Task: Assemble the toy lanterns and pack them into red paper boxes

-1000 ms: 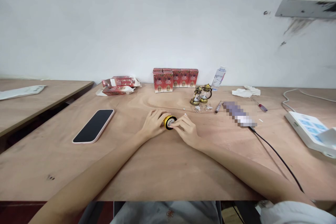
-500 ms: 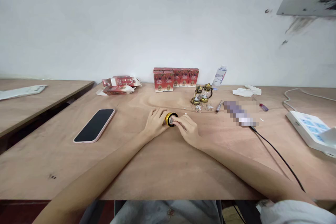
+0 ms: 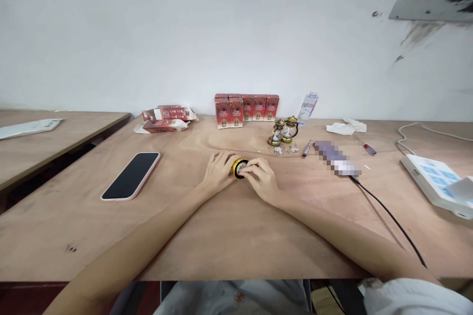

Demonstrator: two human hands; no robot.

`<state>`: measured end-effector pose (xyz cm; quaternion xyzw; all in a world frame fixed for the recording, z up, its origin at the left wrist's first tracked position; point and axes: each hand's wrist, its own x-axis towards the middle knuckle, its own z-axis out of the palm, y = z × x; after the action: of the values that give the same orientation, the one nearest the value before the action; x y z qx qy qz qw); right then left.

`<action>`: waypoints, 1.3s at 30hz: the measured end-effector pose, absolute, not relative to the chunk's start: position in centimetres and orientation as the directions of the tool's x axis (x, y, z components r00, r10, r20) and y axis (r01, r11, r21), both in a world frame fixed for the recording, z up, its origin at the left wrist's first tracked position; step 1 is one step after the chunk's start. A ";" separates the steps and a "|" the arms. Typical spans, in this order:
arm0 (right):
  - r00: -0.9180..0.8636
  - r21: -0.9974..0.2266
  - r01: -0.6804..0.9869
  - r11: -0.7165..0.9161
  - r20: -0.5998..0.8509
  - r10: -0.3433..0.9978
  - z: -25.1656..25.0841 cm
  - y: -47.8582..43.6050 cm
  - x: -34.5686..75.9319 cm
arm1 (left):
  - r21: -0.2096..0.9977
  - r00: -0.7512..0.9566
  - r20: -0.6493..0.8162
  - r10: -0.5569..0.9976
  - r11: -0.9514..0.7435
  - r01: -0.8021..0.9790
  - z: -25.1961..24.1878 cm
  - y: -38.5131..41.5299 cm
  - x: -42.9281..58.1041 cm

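Note:
A small round gold and black part (image 3: 239,167) rests on the wooden table (image 3: 229,236) between my hands. My left hand (image 3: 217,173) curls round its left side and holds it. The fingertips of my right hand (image 3: 263,179) are pinched against its silvery face from the right. Behind them stand two small brass lanterns (image 3: 283,131) with several tiny metal bits (image 3: 284,150) lying in front of them.
A black phone in a pink case (image 3: 131,175) lies at the left. Red boxes (image 3: 246,108), opened red cartons (image 3: 166,119), a water bottle (image 3: 307,107), a crumpled tissue (image 3: 345,128), screwdrivers (image 3: 365,146), a corded tool (image 3: 338,161) and a white device (image 3: 436,179) ring the back and right.
Both hands stay on the gold part with only small finger shifts. The view has drifted slightly.

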<state>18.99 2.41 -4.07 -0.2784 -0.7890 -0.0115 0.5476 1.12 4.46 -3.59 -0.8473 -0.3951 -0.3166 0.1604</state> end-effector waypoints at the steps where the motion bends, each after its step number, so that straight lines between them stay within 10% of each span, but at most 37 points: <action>1: -0.251 -0.288 0.455 0.843 0.867 0.431 -4.1 2.4 19.0 | -0.014 0.484 0.664 0.570 -0.638 0.770 -3.6 4.4 1.1; 11: -0.128 -0.479 0.474 0.739 0.793 0.596 -3.8 2.2 19.0 | 0.330 0.136 0.697 0.704 -0.483 0.811 -3.8 5.5 0.6; 16: -0.400 -0.323 0.714 0.621 0.540 0.740 -3.8 2.6 18.7 | 0.531 -0.062 0.684 0.727 -0.438 0.725 -3.8 5.9 0.6; 24: -0.533 -0.094 0.793 0.602 0.374 0.759 -3.9 2.6 18.7 | 0.444 0.041 0.690 0.723 -0.467 0.765 -3.9 5.8 0.7; 33: -0.478 -0.274 0.736 0.618 0.436 0.763 -4.4 3.3 18.9 | 0.313 0.184 0.660 0.728 -0.489 0.814 -3.6 5.4 0.6; 39: -0.580 -0.182 0.484 0.856 0.666 0.469 -4.1 2.5 19.2 | 0.285 0.194 0.659 0.727 -0.480 0.830 -3.7 5.3 0.7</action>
<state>19.16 2.51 -4.06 -0.2681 -0.8887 -0.0099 0.3718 0.66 5.35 -3.65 -0.7696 -0.5057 -0.3840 0.0670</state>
